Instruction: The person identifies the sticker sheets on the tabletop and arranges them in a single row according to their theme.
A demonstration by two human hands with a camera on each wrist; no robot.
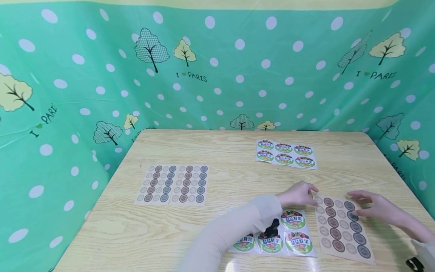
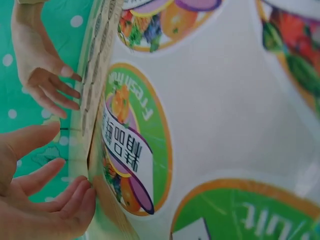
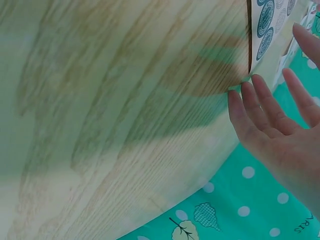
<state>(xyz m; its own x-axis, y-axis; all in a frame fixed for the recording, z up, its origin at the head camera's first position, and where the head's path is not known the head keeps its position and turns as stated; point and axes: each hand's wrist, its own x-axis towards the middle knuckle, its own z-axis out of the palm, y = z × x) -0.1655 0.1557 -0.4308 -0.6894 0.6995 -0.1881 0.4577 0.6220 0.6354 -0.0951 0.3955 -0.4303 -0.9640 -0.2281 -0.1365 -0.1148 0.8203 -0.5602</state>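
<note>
On the right of the table lies a kraft sticker sheet [image 1: 340, 226] with rows of round brown, grey and pale stickers. My left hand [image 1: 299, 194] is at its far left corner, fingertips right at the edge; the left wrist view shows those fingers [image 2: 75, 200] loosely bent and the thumb apart. Along the sheet's right edge, my right hand [image 1: 377, 207] has its fingers extended, spread in the right wrist view [image 3: 280, 120]. Under my left forearm lies a white sheet of Fresh fruit stickers [image 1: 299, 230], partly hidden by the sleeve.
Two more kraft sticker sheets [image 1: 171, 185] lie side by side on the left of the wooden table [image 1: 112, 226]. A second fruit sticker sheet [image 1: 286, 154] sits towards the back. Green dotted cloth [image 1: 238, 64] hangs behind and at the sides.
</note>
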